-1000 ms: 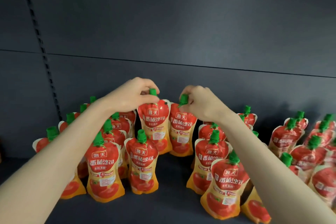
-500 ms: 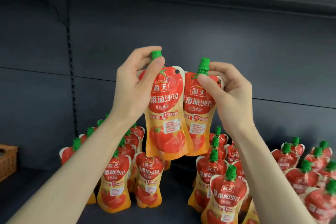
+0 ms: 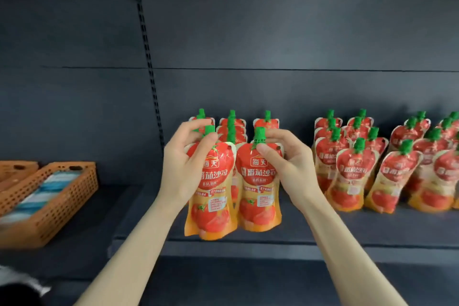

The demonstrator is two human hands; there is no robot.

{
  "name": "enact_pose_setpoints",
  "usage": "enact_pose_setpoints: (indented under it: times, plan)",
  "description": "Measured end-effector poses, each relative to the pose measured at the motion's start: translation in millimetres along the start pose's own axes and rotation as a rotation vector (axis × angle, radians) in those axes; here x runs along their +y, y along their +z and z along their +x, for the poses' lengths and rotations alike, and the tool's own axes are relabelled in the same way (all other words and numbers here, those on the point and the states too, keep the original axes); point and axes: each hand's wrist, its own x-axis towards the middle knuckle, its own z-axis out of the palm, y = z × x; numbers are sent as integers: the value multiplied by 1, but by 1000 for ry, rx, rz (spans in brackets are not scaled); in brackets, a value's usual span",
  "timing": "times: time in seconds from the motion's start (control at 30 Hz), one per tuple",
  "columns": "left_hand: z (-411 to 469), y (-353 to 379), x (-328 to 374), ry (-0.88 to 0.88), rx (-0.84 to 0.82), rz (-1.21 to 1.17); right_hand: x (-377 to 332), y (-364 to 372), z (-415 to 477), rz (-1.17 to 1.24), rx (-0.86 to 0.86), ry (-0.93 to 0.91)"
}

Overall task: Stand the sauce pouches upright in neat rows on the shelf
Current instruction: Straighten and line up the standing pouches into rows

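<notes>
Risk of tipping: the two red-and-orange soft plastic sauce pouches in hand were gripped only near the top, so a slack base could land folded at the front edge of the dark grey shelf (image 3: pixel 310 233) and slump forward on release.
Risk of knock-on: the short rows of standing pouches (image 3: pixel 232 129) sat right behind the held pair; pushing in too far or too fast would likely topple them backward.
Risk of crooked row: both hands set down at once, so one pouch could twist or end up askew against its neighbour.
Left hand (image 3: pixel 185 169): raised at shelf height, arm reaching in from lower left, fingers (image 3: pixel 210 141) clamped on the neck of the left pouch (image 3: pixel 213 196) just under its green screw cap (image 3: pixel 209 129), thumb in front.
Right hand (image 3: pixel 290 166): mirrored pose, arm in from lower right, thumb and fingers (image 3: pixel 267 151) pinched on the top of the right pouch (image 3: pixel 259 189) below its green cap (image 3: pixel 260 133).
Pouch position: both upright, labels facing out, side by side and touching or nearly so, bases at the shelf's front edge; resting or just above it, could not tell.
Other stock: bigger block of pouches (image 3: pixel 357 169) stood in rows to the right, well apart from the hands.
Off to the left: orange perforated plastic basket (image 3: pixel 62 196), not involved.
</notes>
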Motion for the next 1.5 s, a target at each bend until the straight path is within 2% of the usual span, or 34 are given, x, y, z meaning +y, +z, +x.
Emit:
enact_pose_setpoints:
  times: [0.23,0.33,0.53,0.6,0.8,0.93,1.0,1.1,1.23,1.5]
  plan:
    - [-26,-37,-41,-244,-116,-33,29,36,-37,-71,3,124]
    - [-35,-44,-49,-274,-130,-54,37,43,-45,-73,42,177]
    - [-55,-58,-74,-392,-272,1,59,44,-64,-87,-81,274]
    - [-60,-60,-83,-424,-269,20,72,41,-72,-193,-88,299]
    - [-38,-56,-95,-388,-229,50,86,42,-50,-328,-80,277]
    - [-26,-58,-111,-424,-204,48,101,44,-42,-309,-48,327]
    - [-34,-58,-122,-457,-250,102,108,44,-49,-326,-70,343]
    - [-54,-56,-140,-493,-221,125,118,44,-60,-312,-97,373]
    - [-57,-53,-150,-471,-154,219,127,43,-54,-351,-75,378]
    - [-47,-59,-159,-441,-164,255,135,42,-52,-398,-45,357]
